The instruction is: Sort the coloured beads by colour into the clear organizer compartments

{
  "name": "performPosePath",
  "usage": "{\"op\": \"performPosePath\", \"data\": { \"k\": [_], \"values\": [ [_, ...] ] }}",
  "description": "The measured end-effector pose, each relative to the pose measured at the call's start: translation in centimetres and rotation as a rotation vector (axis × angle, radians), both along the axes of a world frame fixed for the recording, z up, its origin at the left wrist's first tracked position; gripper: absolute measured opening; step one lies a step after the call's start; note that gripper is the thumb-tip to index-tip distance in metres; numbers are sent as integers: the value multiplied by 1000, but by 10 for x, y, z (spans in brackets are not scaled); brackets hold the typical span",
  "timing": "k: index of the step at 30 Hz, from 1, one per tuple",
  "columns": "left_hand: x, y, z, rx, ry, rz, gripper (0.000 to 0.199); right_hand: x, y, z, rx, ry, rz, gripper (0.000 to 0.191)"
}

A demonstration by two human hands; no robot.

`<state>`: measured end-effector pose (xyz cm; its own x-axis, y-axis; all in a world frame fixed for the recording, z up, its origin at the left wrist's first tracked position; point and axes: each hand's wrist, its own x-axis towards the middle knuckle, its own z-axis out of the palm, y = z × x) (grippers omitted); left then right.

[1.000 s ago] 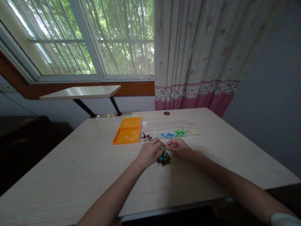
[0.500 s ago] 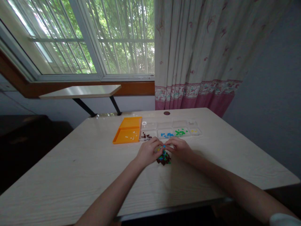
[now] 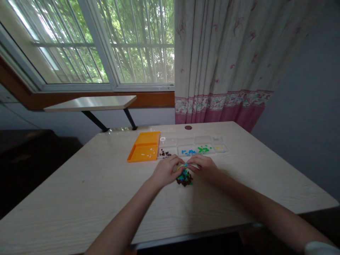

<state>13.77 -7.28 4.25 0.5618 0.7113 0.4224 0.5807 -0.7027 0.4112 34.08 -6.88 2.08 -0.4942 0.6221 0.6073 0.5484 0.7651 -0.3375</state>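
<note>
Dim room, backlit by the window [image 3: 140, 42], with small details soft (faint shadows below).

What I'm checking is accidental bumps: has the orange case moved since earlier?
No, the orange case sits in the same place relative to the black shelf legs.

1. Cluster [image 3: 184, 177]: dark brown low down; blue, green and yellow above.
2. Case [image 3: 143, 152]: bright orange; white pieces [image 3: 151, 149] in it.
3. Loose pieces in clear trays [image 3: 181, 141]: brown [image 3: 165, 153], blue [image 3: 189, 152], green [image 3: 204, 149], yellow [image 3: 219, 147].
4. Table [image 3: 92, 191]: pale beige; fine wood grain.
5. Curtain [image 3: 223, 53]: cream with scattered reddish-pink motifs; multicoloured floral band; deep pink hem.
6. Shelf [image 3: 92, 103]: pale top; black supports.
7. Window trim [image 3: 156, 100]: orange-brown.
</note>
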Motion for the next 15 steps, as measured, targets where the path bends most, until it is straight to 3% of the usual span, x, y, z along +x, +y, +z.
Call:
{"op": "performPosePath", "data": {
  "k": [3, 7, 15],
  "values": [
    [-4, 0, 6, -58, 79, -19, 12, 8, 3, 6, 64, 27, -82, 14],
    [-4, -5, 13, -158, 195, -188, 12, 21, 6, 17, 148, 126, -203, 13],
    [3, -12, 11, -239, 234, -286, 21, 28, 5, 23, 227, 170, -249, 12]
  ]
}}
